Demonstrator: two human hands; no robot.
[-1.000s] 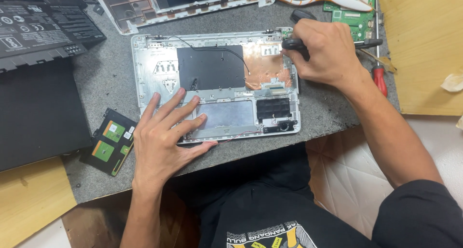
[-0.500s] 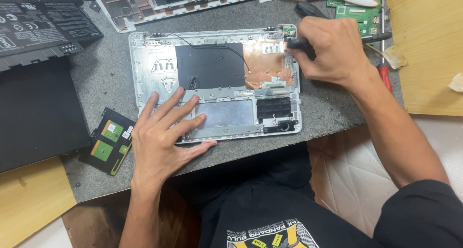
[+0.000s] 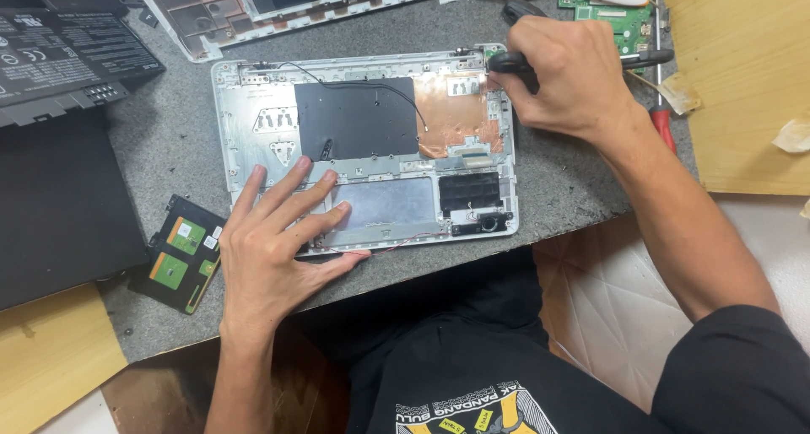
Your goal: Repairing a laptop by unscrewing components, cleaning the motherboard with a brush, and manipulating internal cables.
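1. My left hand [image 3: 274,244] lies flat over the lower left of the open laptop shell [image 3: 253,122], blocking that corner.
2. My right hand [image 3: 561,80], closed on a black-handled tool [image 3: 510,61], covers the shell's upper right corner.
3. Between my hands, the shell's middle lies open from above.
4. Left side is crowded: a small green circuit board [image 3: 179,253] just beside the shell, a black slab [image 3: 59,206] beyond.
5. Bare grey table [image 3: 574,181] right of the shell gives passage.
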